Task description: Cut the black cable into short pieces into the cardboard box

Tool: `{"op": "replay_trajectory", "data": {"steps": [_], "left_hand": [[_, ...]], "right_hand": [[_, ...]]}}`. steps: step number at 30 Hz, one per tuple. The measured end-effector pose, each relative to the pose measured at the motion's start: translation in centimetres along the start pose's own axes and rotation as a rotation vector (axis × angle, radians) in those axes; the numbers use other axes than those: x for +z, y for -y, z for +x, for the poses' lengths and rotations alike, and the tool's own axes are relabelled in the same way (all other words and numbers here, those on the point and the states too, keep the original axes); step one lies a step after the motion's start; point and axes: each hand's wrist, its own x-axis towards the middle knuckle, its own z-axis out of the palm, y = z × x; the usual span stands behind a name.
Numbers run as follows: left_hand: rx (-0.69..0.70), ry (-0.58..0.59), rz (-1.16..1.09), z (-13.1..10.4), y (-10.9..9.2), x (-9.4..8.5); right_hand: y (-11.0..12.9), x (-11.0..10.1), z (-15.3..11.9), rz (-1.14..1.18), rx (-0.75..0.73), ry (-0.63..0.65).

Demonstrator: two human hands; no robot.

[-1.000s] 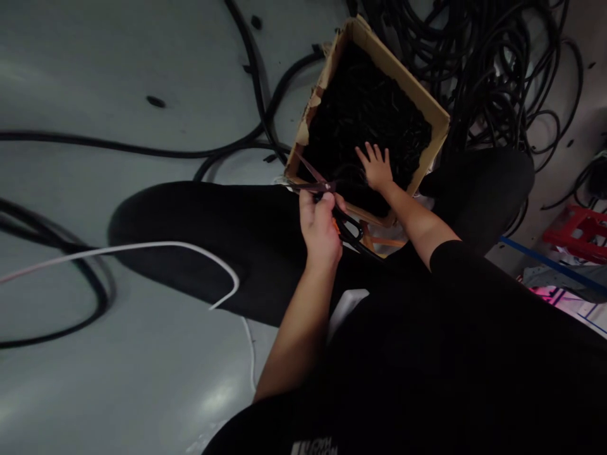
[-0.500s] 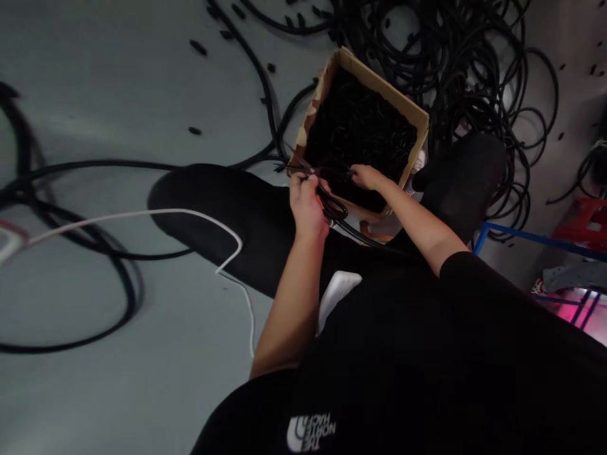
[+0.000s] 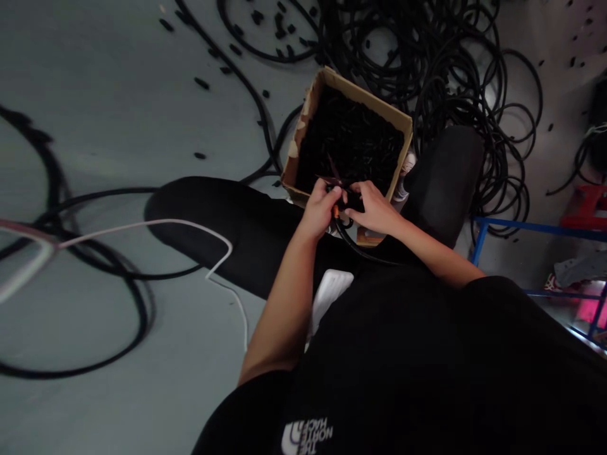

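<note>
Over the near edge of a cardboard box (image 3: 403, 142), my left hand (image 3: 317, 212) is closed on a pair of scissors (image 3: 334, 170) with dark blades pointing away from me. A bit of orange shows beneath its fingers. My right hand (image 3: 377, 208) is at the handle end of the scissors, thumb and fingers curved around it; their exact contact is partly hidden. Many short black pieces (image 3: 353, 133) fill the box. A black cable (image 3: 353, 246) runs from below the hands towards my lap.
Tangled black cable (image 3: 441, 69) lies on the floor beyond the box, with loose black pieces (image 3: 202, 83) scattered about. A white cord (image 3: 190, 225) crosses my leg (image 3: 208, 234). A white device (image 3: 332, 291) rests at my lap. A blue frame (image 3: 535, 225) stands at the right.
My right hand has come out from over the box to the scissors beside my left hand. The scissors' blades have turned from pointing left to pointing away from me.
</note>
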Motion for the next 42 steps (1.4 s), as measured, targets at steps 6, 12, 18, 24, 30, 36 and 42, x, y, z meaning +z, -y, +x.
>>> {"op": "replay_trajectory", "data": {"steps": [6,12,18,24,30,36,42], "left_hand": [[0.107,0.081,0.228,0.2,0.0,-0.2],[0.110,0.061,0.308,0.2,0.6,-0.5],[-0.010,-0.073,0.240,0.3,0.2,-0.6],[-0.350,0.086,-0.028,-1.5,-2.6,-0.9],[-0.432,0.147,-0.137,-2.5,-4.3,-0.8],[-0.150,-0.422,-0.457,-0.7,-7.1,-0.6],[-0.060,-0.706,-0.833,0.8,-12.1,-2.8]], "right_hand": [[-2.7,1.9,1.3,0.065,0.012,-0.174],[-3.5,2.7,2.0,0.124,0.001,-0.057],[-4.0,3.4,2.5,0.289,0.071,-0.039],[-4.6,3.0,1.9,0.549,0.092,-0.021],[-4.8,2.9,-1.2,0.811,0.094,0.105],[-4.1,1.4,-7.2,1.029,0.161,0.392],[-2.8,-2.5,-10.2,0.765,0.058,0.444]]}}
